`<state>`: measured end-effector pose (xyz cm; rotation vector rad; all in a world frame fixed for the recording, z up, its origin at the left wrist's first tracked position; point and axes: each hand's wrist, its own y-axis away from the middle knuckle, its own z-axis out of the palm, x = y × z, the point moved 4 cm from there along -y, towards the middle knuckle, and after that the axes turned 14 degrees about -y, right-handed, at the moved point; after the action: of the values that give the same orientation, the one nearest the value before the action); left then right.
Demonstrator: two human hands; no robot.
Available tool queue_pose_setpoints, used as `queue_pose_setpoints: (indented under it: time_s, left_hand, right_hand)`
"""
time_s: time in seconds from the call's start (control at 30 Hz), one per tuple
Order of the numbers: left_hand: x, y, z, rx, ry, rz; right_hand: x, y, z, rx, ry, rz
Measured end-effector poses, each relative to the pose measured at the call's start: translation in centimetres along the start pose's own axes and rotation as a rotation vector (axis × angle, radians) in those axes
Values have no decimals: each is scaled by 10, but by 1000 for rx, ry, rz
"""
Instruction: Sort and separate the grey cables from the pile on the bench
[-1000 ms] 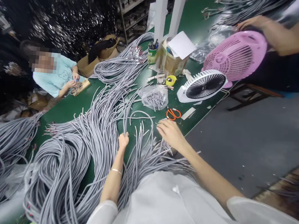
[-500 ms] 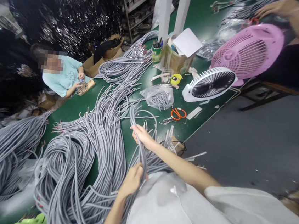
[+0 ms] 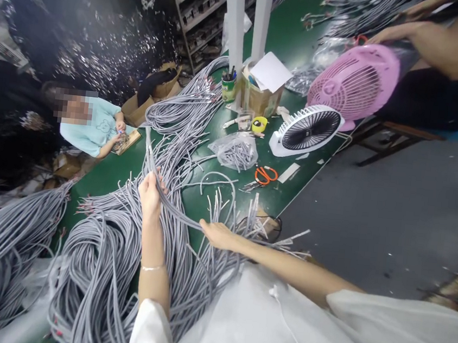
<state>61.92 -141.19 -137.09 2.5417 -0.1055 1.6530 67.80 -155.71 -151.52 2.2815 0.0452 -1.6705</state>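
A small bunch of grey cables point(image 3: 177, 213) stretches between my two hands above the green table. My left hand point(image 3: 152, 193) is closed around it near one end, which sticks up past the fingers to the upper left. Toward the other side, my right hand point(image 3: 217, 234) pinches the same bunch, its thumb and fingers together. Beneath my hands lies a long spread of loose grey cables point(image 3: 178, 188). A coiled heap of grey cables point(image 3: 99, 256) rests to the left of my left forearm. How many cables I hold cannot be made out.
Orange-handled scissors point(image 3: 265, 175), a plastic bag of short grey pieces point(image 3: 237, 151) and a white fan point(image 3: 309, 132) stand beyond my right hand. A pink fan point(image 3: 357, 81) is farther back. A co-worker point(image 3: 90, 124) sits across the table point(image 3: 267, 197); another person's arm point(image 3: 434, 48) reaches in at right.
My left hand has moved forward and left along with the cable bunch, away from my body. The bunch now runs sideways between my hands. The camera view has shifted slightly.
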Motion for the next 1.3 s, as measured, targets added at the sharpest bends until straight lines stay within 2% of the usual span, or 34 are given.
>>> queue_pose_setpoints:
  time_s: [0.1, 0.23, 0.3, 0.37, 0.43, 0.5, 0.57, 0.67, 0.83, 1.03, 1.2, 1.3]
  left_hand:
    - [3, 14, 10, -35, -256, 187]
    - [-18, 41, 13, -88, -430, 233]
    - [-27, 51, 11, -118, -483, 224]
    - [-32, 58, 8, -155, -513, 212]
    - [-34, 63, 8, -196, -522, 202]
    - [-34, 67, 9, -235, -514, 192]
    - [-35, 68, 9, -273, -501, 178]
    - [-38, 67, 8, -312, -481, 144]
    - [-40, 66, 7, -345, -485, 119]
    - [-25, 84, 16, -467, -570, 191]
    - [-16, 102, 12, -645, -579, 293]
    - [-15, 110, 8, -777, -540, 300]
  right_hand:
    - [9, -10, -4, 47, -25, -15]
    - [7, -13, -29, 205, -160, -97]
    - [5, -10, -53, 339, -229, -107]
    - [-1, -3, -82, 541, -256, -141]
    - [-14, 8, -109, 776, -174, -269]
    - [-30, 17, -124, 888, 23, -448]
    - [-42, 20, -125, 791, 244, -559]
    - [-45, 19, -117, 577, 476, -574]
    - [-41, 23, -105, 414, 620, -616]
    - [-54, 40, -96, 370, 674, -670]
    - [-62, 61, -94, 404, 631, -755]
    - [-60, 71, -94, 350, 567, -768]
